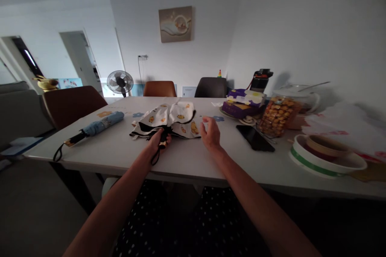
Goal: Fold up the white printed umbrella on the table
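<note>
A white umbrella (181,114) with small yellow and orange prints and black edging lies loosely collapsed on the table, its folds spread out. My left hand (159,139) is wrapped round its black handle, and a dark wrist loop hangs below the fingers. Just right of the canopy, my right hand (210,133) hovers over the table with fingers loosely bent and apart, and nothing shows in it. Whether it touches the canopy's edge I cannot tell. Over on the left, a folded blue umbrella (104,123) lies with its black handle and strap towards the table's near edge.
Right of my right hand lies a black phone (255,137). Beyond it stand a jar of round brown snacks (276,116), a purple box (238,109) and a dark bottle (259,81). Nested bowls (316,166) and a plastic bag (346,124) occupy the right end. Chairs (159,88) line the far side.
</note>
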The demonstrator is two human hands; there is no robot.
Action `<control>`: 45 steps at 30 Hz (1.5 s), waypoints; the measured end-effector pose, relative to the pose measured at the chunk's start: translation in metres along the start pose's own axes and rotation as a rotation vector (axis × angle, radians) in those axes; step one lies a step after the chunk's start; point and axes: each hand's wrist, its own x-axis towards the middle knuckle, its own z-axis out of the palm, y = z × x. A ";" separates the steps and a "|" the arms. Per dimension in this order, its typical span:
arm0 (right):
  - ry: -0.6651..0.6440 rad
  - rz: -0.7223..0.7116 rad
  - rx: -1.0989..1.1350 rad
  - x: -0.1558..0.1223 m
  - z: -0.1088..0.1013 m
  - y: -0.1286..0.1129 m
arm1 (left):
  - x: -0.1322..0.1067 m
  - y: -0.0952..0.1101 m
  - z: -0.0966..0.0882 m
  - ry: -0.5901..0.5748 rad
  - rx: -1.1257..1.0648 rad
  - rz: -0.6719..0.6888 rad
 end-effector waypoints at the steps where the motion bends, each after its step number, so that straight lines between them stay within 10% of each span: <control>1: -0.012 -0.010 0.005 0.000 -0.001 -0.002 | 0.000 -0.001 0.001 0.032 0.082 0.030; 8: -0.126 -0.164 0.021 -0.001 -0.008 -0.015 | -0.004 -0.009 0.012 0.190 0.406 0.176; 25: -0.466 -0.321 0.088 0.004 0.032 -0.057 | -0.001 -0.006 0.006 -0.078 0.293 0.151; 45: -0.226 -0.038 0.343 -0.003 0.043 -0.052 | -0.003 -0.010 0.009 0.040 0.553 0.169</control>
